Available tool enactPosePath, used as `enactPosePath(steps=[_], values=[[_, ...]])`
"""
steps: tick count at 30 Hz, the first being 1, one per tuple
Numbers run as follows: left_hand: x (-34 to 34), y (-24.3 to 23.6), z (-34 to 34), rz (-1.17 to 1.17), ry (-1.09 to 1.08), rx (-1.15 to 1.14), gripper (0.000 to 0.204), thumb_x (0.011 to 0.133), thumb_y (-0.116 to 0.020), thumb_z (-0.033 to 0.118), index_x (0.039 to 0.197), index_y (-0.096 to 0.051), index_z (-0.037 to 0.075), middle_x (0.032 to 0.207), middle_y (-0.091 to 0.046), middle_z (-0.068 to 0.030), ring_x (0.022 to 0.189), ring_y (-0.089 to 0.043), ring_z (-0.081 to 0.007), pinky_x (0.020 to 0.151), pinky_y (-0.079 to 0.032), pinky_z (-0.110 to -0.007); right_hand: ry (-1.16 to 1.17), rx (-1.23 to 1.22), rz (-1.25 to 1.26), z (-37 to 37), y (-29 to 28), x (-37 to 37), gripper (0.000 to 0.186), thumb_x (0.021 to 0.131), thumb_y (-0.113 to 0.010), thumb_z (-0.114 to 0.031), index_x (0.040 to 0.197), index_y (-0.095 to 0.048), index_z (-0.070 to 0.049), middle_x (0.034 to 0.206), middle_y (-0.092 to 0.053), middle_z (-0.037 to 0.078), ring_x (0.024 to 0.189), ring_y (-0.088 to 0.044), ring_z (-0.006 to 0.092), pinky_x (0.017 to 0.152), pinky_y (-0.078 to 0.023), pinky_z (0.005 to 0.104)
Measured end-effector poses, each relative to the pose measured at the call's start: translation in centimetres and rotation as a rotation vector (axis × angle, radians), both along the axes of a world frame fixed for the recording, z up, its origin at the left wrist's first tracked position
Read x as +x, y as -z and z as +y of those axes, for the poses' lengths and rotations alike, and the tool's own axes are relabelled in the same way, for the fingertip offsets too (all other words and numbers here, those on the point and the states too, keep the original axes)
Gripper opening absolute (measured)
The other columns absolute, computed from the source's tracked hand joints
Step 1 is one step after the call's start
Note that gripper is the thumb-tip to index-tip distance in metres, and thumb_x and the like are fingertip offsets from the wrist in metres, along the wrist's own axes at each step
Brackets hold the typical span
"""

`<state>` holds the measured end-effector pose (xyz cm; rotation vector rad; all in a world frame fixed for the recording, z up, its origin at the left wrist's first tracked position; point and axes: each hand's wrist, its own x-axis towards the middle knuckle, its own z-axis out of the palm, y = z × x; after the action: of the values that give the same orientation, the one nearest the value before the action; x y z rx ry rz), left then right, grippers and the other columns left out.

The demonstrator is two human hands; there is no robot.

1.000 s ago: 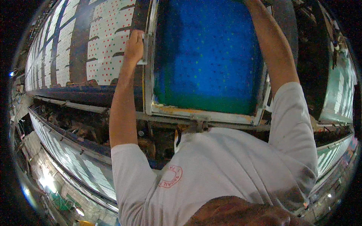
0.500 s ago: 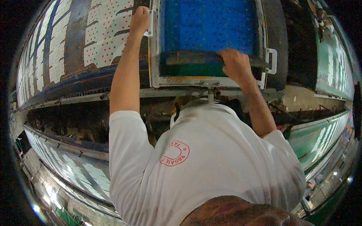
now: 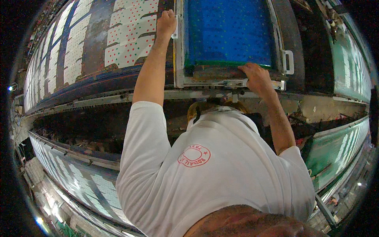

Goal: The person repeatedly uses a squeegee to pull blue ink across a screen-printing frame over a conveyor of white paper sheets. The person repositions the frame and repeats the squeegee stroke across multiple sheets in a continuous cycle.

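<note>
A printing screen (image 3: 179,59) with a pale frame and blue mesh (image 3: 233,35) lies in front of me. My left hand (image 3: 166,24) is closed around the white handle (image 3: 175,29) on the frame's left side. In my right hand (image 3: 258,81) is the right part of a long, dark squeegee (image 3: 217,73), its fingers wrapped over the top edge. The squeegee lies across the near end of the screen, with a line of green ink (image 3: 225,63) along its far side. Another white handle (image 3: 289,62) stands on the frame's right side, untouched.
White cut pieces with red and green dots (image 3: 132,51) lie on the long dark table to the left. A metal rail (image 3: 114,98) runs along its near edge. Behind me is another long table (image 3: 71,158); a green-topped table (image 3: 347,63) stands at the far right.
My right hand has drawn the squeegee toward me, to the screen's near end. Green ink now shows on its far side. My left hand keeps its grip; the whole view has shifted.
</note>
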<state>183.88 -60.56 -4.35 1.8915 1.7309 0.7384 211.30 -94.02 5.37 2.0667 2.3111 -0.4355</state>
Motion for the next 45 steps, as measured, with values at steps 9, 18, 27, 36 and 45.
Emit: enactPosePath(steps=[9,18,27,36,45], values=[[-0.7,1.9,1.3,0.088,-0.008,0.04,0.057,0.105,-0.037,0.048,0.122,-0.059,-0.001,0.118,-0.066,-0.0328,0.112,-0.062,-0.0519,0.098,-0.047,-0.057,0.003,-0.077,0.163,-3.4,-0.1,0.4,0.065,0.074,-0.069,-0.007,0.138,-0.061,-0.011,0.14,-0.059,0.012,0.136,-0.05,0.031,0.119,-0.027,0.0592],[-1.2,1.5,1.4,0.212,-0.086,-0.017,0.062,0.106,-0.035,0.049,0.14,-0.052,0.001,0.134,-0.059,-0.0301,0.122,-0.056,-0.0514,0.107,-0.043,-0.057,-0.187,-0.042,0.511,-5.3,-0.5,6.3,0.047,0.087,-0.076,-0.018,0.131,-0.065,-0.007,0.136,-0.062,0.016,0.126,-0.059,0.0368,0.106,-0.049,0.0446],[0.4,-0.6,-0.2,0.479,-0.027,0.036,0.037,0.097,-0.048,0.025,0.119,-0.07,0.004,0.115,-0.07,-0.0253,0.111,-0.066,-0.0431,0.099,-0.051,-0.054,0.323,0.441,0.768,-4.9,6.2,25.8,0.05,0.093,-0.072,-0.009,0.14,-0.056,-0.005,0.136,-0.057,0.015,0.125,-0.055,0.029,0.102,-0.049,0.044],[1.0,-1.4,-1.0,0.398,-0.21,0.081,0.048,0.104,-0.038,0.033,0.101,-0.069,-0.003,0.101,-0.071,-0.0286,0.095,-0.069,-0.0459,0.091,-0.054,-0.056,0.872,-0.08,1.506,-1.3,7.5,26.2,0.045,0.1,-0.068,-0.031,0.132,-0.053,-0.004,0.104,-0.06,0.007,0.084,-0.054,0.0147,0.073,-0.049,0.0329],[-1.5,1.8,0.8,0.432,-0.065,0.159,0.04,0.102,-0.043,0.029,0.1,-0.069,-0.001,0.095,-0.071,-0.026,0.094,-0.068,-0.0461,0.091,-0.053,-0.056,0.913,-0.066,1.585,-0.6,1.7,24.7,0.026,0.102,-0.065,-0.025,0.117,-0.055,-0.006,0.091,-0.056,0.001,0.073,-0.051,0.0088,0.062,-0.044,0.0283]])
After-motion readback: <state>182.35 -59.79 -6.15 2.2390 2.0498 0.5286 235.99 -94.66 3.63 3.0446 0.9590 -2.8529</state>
